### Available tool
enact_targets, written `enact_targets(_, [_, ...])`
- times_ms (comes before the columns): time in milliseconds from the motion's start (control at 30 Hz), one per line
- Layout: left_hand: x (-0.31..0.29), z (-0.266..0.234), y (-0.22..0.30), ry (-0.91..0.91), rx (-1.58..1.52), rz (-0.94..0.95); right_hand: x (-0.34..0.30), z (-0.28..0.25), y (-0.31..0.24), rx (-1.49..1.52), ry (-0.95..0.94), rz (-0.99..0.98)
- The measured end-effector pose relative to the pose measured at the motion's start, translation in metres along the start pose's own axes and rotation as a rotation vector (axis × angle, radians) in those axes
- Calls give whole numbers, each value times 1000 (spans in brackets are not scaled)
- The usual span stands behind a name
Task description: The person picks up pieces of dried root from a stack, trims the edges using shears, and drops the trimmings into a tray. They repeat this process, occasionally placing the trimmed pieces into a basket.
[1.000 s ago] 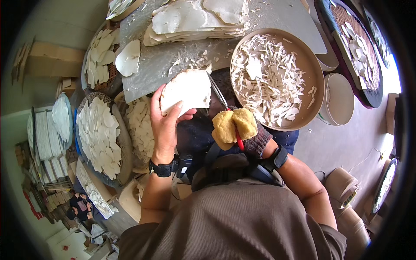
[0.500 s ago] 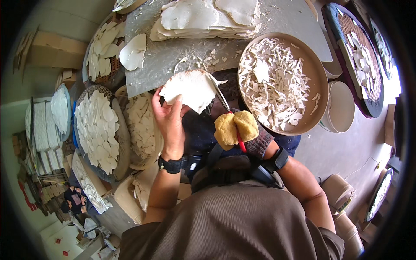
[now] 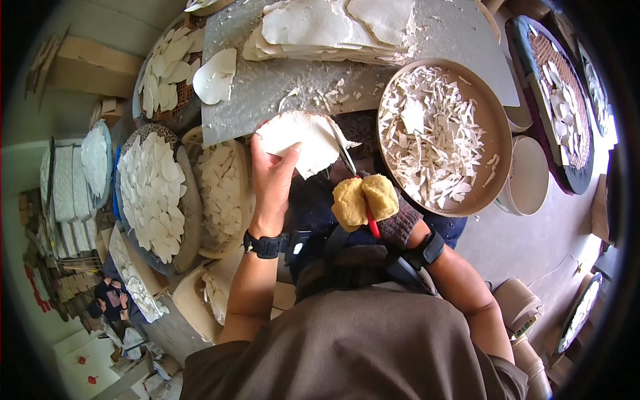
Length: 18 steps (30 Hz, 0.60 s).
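My bare left hand (image 3: 272, 183) pinches a thin, white, irregular sheet piece (image 3: 300, 143) by its lower left part, with the thumb on top. A knitted work glove covers my right hand (image 3: 403, 223), which grips scissors (image 3: 363, 203) with thick yellow foam padding and red showing at the handles. The metal blades point up and meet the sheet's right edge, where a small sliver sticks out. How far apart the blades stand is hard to tell. My right fingers are mostly hidden behind the padding.
A round tray (image 3: 497, 133) of white offcuts stands right of the scissors. Ahead, a grey metal table (image 3: 247, 87) bears a stack of white sheets (image 3: 313, 30) and one loose rounded piece (image 3: 215, 77). Baskets (image 3: 190, 220) of cut pieces stand left; a white bucket (image 3: 527, 180) stands right.
The whole view has shifted slightly, so surroundings sit a little farther right. Both hands keep their holds, and the blades remain at the sheet's right edge.
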<state>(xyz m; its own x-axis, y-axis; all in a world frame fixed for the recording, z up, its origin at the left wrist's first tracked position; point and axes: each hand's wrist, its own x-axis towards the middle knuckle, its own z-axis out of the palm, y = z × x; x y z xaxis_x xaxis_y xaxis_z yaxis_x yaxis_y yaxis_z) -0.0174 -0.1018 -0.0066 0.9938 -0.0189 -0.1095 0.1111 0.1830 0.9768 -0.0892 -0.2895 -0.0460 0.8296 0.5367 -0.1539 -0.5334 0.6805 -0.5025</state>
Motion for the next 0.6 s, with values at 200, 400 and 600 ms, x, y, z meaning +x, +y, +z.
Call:
enact_targets(200, [-14,22,-16,287,-72,126,3,-6,6,-979,6,-283])
enact_targets(400, [-1,14,-1,140,-55,122,4,-6,5,-360,-38,-116])
enact_targets(600, [-2,5,-7,56,-2,-15,6,4,-3,31,-35,4])
